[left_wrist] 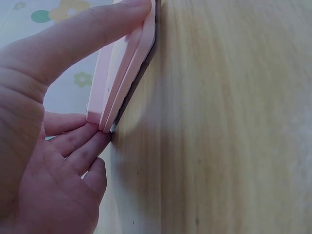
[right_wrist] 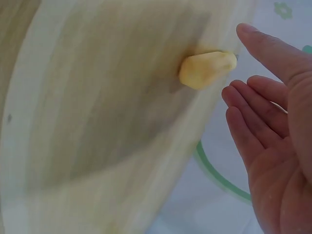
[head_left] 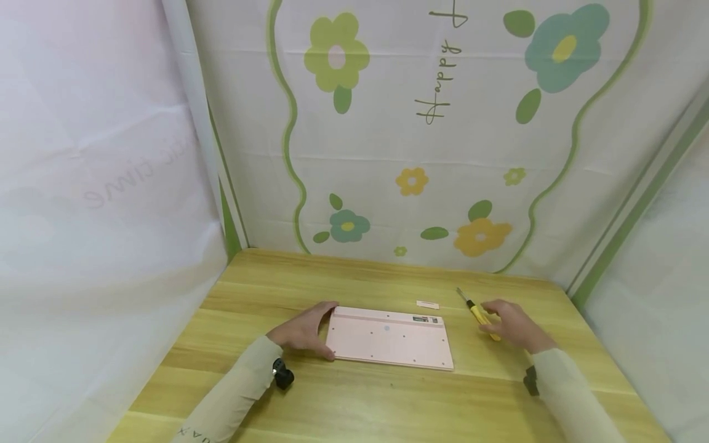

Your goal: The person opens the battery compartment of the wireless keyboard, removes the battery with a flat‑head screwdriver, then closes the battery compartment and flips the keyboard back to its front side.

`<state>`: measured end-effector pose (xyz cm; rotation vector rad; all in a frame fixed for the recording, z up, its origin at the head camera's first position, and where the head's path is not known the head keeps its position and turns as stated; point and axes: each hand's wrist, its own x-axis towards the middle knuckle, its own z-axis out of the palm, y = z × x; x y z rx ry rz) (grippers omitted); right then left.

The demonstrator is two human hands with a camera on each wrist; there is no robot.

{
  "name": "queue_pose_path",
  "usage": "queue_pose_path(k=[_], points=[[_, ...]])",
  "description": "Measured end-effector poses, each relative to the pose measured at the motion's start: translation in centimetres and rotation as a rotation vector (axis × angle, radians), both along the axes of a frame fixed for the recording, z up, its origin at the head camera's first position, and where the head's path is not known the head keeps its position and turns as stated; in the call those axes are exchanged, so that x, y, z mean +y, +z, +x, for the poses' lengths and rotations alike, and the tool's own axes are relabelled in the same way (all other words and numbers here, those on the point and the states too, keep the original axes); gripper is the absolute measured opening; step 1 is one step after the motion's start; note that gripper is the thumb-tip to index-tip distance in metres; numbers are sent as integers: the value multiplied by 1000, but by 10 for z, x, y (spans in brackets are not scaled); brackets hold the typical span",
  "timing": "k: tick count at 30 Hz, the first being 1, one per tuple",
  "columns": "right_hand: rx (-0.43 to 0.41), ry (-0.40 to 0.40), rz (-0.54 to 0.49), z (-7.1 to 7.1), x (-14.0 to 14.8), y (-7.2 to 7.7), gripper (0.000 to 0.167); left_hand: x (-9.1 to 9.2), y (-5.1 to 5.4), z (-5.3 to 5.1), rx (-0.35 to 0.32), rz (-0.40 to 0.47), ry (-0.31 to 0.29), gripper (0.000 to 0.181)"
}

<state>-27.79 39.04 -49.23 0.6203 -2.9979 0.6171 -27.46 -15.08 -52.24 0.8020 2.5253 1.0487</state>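
Observation:
A pink keyboard (head_left: 390,346) lies face down on the wooden table, with small screws dotted over its back. Its battery compartment (head_left: 425,319), at the far right edge, is uncovered. My left hand (head_left: 301,331) holds the keyboard's left end, thumb at the near corner and fingers at the far one; the left wrist view shows the thumb (left_wrist: 92,36) along its edge. To the right lies a yellow and black screwdriver (head_left: 477,312), its shaft pointing away. My right hand (head_left: 515,324) hovers by its handle (right_wrist: 207,69), fingers loosely bent, with a gap between them in the right wrist view.
A small pink battery cover (head_left: 428,304) lies just beyond the keyboard's far right corner. White cloth with printed flowers (head_left: 336,56) hangs behind the table (head_left: 332,406), and pale cloth walls (head_left: 111,246) stand at both sides.

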Motion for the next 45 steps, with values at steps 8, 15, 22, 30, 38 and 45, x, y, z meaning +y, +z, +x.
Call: queue_pose_path(k=[8, 15, 22, 30, 38, 45], points=[[17, -20, -19, -5, -2, -14, 52, 0, -1, 0, 1, 0, -1, 127], [42, -57, 1, -12, -5, -17, 40, 1, 0, 0, -3, 4, -3, 127], [-5, -132, -34, -19, -8, -21, 27, 1, -1, 0, -2, 0, 0, 127], [-32, -208, -61, -22, -11, -22, 28, 0, -1, -2, 8, -17, 1, 128], [42, -234, -94, -18, -7, -29, 27, 1, -1, -1, -2, -15, -5, 128], [97, -218, -130, -13, -2, -25, 21, 0, -2, -2, -6, -8, 5, 128]])
